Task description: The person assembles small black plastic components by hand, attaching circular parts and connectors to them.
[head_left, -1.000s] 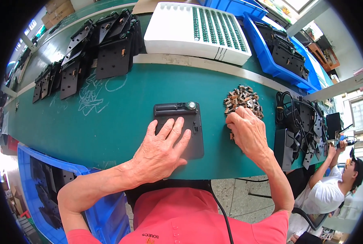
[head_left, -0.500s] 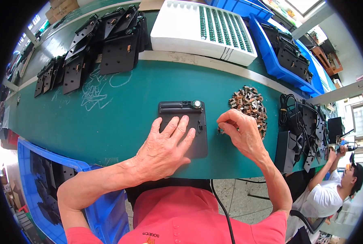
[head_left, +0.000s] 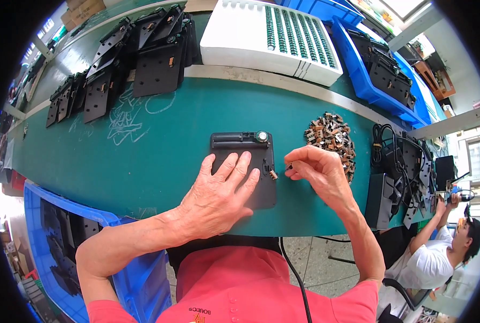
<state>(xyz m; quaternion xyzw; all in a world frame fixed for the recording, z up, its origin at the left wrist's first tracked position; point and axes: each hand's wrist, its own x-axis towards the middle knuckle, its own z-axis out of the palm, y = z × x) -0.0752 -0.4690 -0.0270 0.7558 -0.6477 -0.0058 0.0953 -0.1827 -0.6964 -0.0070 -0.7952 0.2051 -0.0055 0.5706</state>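
Note:
A black plastic panel (head_left: pixel 263 196) lies on the green tabletop in front of me, a raised bar and a round silver-and-green part (head_left: pixel 262 136) along its far edge. My left hand (head_left: pixel 218 196) rests flat across the panel, fingers spread. At the panel's right edge, beside a small slot, sits a small slide switch (head_left: pixel 273 175) of metal and brown board. Just right of it, my right hand (head_left: pixel 318 172) pinches another small slide switch (head_left: pixel 289 167), mostly hidden by the fingertips. Behind that hand spreads a pile of such switches (head_left: pixel 328 132).
Black panels (head_left: pixel 156 72) stand stacked at the far left. A white foam tray (head_left: pixel 234 37) with rows of green round parts lies at the back. Blue bins (head_left: pixel 369 89) (head_left: pixel 108 218) hold more panels. Cables and a grey box (head_left: pixel 378 202) sit right; a co-worker (head_left: pixel 433 255) sits beyond.
A slide switch now lies at the panel's right edge, where none lay before. My right hand has shifted slightly, still pinching. My left hand stays in place.

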